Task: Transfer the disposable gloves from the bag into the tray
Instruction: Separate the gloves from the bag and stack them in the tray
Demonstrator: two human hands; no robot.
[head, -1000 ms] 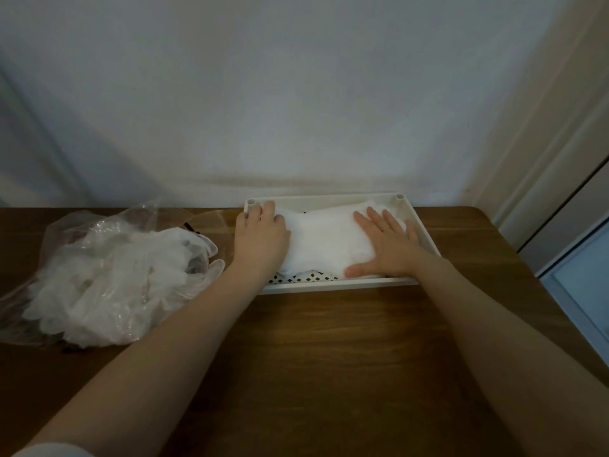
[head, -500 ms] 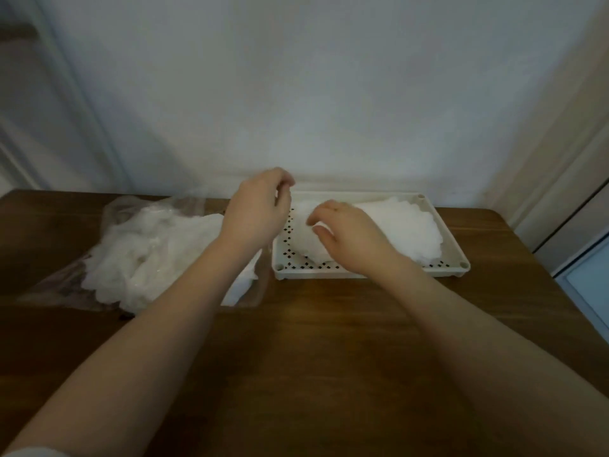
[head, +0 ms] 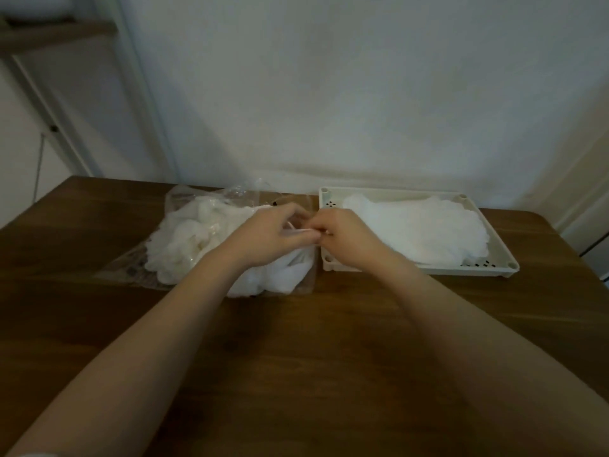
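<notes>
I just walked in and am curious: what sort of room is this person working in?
Probably a home room, not a workshop: a wooden table stands against a plain pale wall, with a white cabinet or door frame at left. On it lie only a bag of gloves and a white tray.

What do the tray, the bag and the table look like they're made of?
The tray: probably hard plastic, cream and matte, with moulded corner posts and a perforated floor. The bag: thin clear plastic film, glossy and crinkled, with the gloves inside showing through. The table: wood or a wood-look laminate, dark brown with visible grain; which one cannot be told.
</notes>
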